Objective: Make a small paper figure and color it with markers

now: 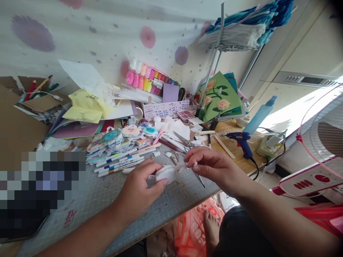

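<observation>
Between the fingers and thumb of my left hand (146, 184) is a white, textured, soft-looking piece (166, 174), held just above the grey cutting mat (107, 207). My right hand (211, 166) is to its right, thumb and fingers pinched on a tiny white bit (195, 164) too small to name. A thin translucent strip seems to run from the white piece toward my right fingertips. Behind my hands lie several marker pens (120, 160) and a pair of scissors (183, 138). A slim pointed tool (200, 180) lies below my right hand.
A blue glue gun (241, 141) rests on the wooden surface at right, near a blue bottle (264, 114). Layered paper pieces (107, 146) pile up behind the markers. A cardboard box (21, 117) stands at left, above a pixelated area. A fan (316, 175) stands at far right.
</observation>
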